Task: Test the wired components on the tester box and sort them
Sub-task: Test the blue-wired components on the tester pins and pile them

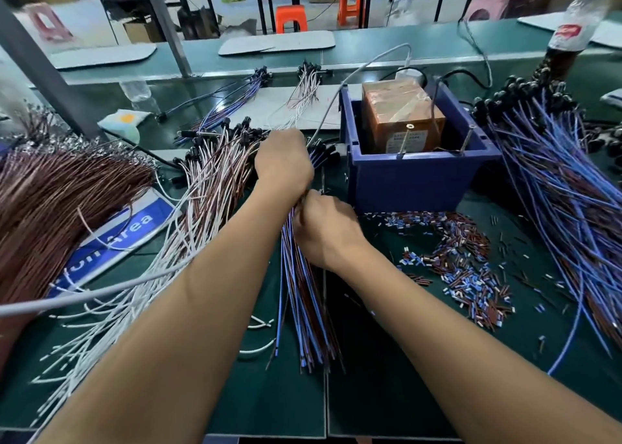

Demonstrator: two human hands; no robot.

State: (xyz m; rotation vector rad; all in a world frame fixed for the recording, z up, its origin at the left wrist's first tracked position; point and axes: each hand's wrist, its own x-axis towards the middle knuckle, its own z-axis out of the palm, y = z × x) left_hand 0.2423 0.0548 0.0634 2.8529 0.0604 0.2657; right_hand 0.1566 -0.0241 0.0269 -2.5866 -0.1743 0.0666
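Observation:
My left hand (pixel 284 161) grips the upper part of a bundle of blue and brown wired components (pixel 304 309), near their black heads. Just below it, my right hand (pixel 324 228) is curled round the same bundle. The loose wire ends fan out toward me on the green mat. The tester box (pixel 402 117), brown and taped, sits in a blue bin (pixel 414 177) just right of my hands.
A pile of white and brown wired components (pixel 202 191) lies to the left, brown wires (pixel 50 201) farther left. Blue wired components (pixel 555 181) are heaped on the right. Cut insulation bits (pixel 471 268) litter the mat. A cola bottle (pixel 572 29) stands at back right.

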